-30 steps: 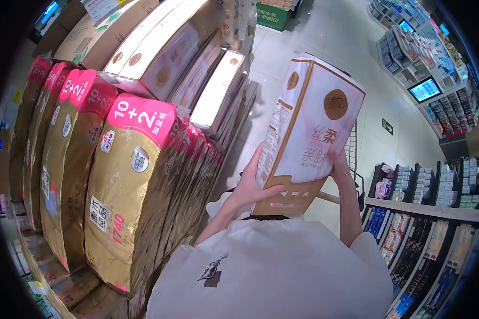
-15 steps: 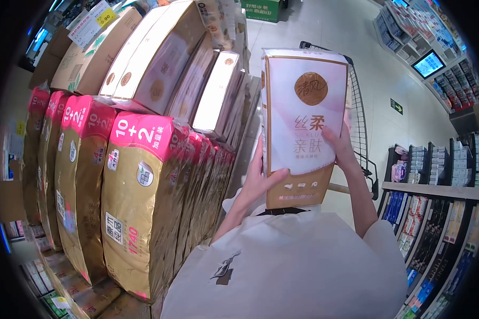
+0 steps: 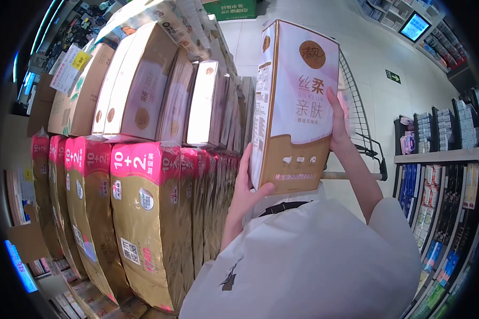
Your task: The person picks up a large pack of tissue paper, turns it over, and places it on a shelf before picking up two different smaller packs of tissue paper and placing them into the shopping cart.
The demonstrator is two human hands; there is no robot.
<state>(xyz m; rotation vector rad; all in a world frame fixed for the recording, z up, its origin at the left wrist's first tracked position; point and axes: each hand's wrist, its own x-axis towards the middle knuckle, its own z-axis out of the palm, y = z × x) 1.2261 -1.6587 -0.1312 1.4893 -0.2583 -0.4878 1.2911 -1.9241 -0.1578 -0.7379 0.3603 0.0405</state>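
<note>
Between my hands I hold a white, pink and gold pack of tissues (image 3: 298, 127) upright, its front and left side facing me. My left hand (image 3: 248, 194) is closed on the lower left edge, with the thumb across the bottom front corner. Higher up, my right hand (image 3: 339, 122) grips the right edge, thumb on the front; its other fingers are hidden behind the pack. Behind and to the right of the pack is a shopping cart (image 3: 358, 106), partly covered by it.
To my left, large gold-and-pink tissue packs (image 3: 141, 223) stand in a row, with white packs (image 3: 205, 103) and a cardboard box (image 3: 82, 95) on top. A shelf of boxed goods (image 3: 436, 157) lines the right. A green box (image 3: 231, 9) stands on the floor ahead.
The tissue pack has turned, so its left side now shows, and sits slightly higher in view. Both hands still hold it. My view has shifted, with the stacked packs lower in the frame.
</note>
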